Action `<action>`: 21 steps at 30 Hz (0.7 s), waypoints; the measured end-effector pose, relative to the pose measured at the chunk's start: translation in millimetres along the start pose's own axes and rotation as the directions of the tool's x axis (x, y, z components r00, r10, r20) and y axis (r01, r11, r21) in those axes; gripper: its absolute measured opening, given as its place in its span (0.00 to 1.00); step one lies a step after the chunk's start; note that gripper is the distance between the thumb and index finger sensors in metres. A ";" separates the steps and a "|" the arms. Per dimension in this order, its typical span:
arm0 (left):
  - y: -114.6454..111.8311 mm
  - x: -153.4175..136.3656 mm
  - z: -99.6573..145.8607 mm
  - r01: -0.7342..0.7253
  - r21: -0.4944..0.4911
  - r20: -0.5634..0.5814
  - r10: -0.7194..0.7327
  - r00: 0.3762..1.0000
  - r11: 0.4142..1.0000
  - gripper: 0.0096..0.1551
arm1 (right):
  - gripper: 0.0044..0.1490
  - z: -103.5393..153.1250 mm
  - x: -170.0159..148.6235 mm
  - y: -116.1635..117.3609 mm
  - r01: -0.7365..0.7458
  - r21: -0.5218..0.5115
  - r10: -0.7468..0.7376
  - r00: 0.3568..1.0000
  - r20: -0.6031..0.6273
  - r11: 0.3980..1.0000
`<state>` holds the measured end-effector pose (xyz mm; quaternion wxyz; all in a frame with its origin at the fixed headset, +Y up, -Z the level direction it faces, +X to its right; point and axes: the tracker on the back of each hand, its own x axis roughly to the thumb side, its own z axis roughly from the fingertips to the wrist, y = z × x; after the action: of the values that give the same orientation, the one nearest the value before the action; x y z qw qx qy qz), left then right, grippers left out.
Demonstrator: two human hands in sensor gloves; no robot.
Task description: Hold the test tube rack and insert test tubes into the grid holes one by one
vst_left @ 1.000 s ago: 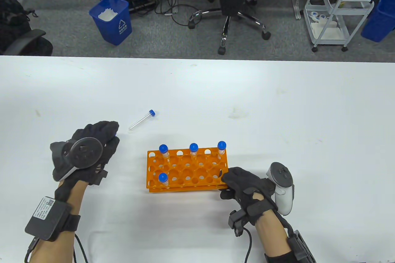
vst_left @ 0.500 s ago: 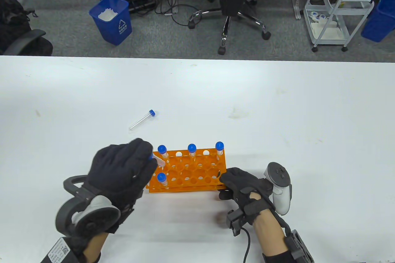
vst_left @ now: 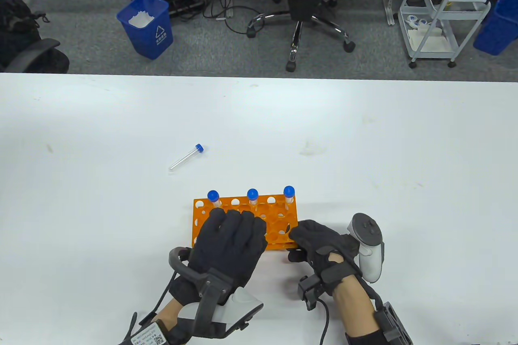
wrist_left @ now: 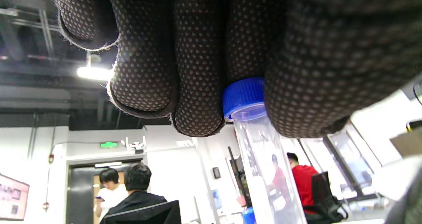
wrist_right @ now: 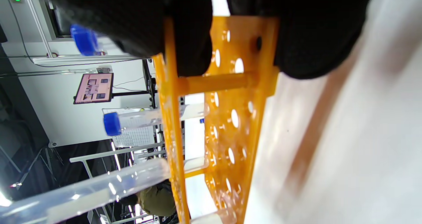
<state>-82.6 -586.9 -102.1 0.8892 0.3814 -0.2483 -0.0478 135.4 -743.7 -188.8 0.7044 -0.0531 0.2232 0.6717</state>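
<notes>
An orange test tube rack stands on the white table, with three blue-capped tubes upright in its back row. My right hand grips the rack's right end; its fingers clamp the rack in the right wrist view. My left hand hovers over the rack's front left part and hides it. In the left wrist view its fingertips pinch the blue cap of a clear tube that points down. The tube's lower end shows at the rack in the right wrist view. A loose tube lies on the table behind the rack.
The white table stretches wide on all sides of the rack. Beyond its far edge are a blue bin, an office chair and a white cart on the floor.
My left hand carried a tube from the left of the table over the rack's front left part and now covers the front-row tube. My right hand kept its grip on the rack.
</notes>
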 end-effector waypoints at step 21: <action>-13.8 26.5 -11.3 0.149 -0.167 0.043 -0.144 0.989 0.975 0.23 | 0.26 6.3 5.4 -1.5 0.044 0.016 -0.045 0.999 0.028 0.999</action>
<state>-52.5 -596.5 -107.6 0.9085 0.3206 -0.2284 -0.1401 138.4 -736.4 -185.6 0.7227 -0.0430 0.2172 0.6547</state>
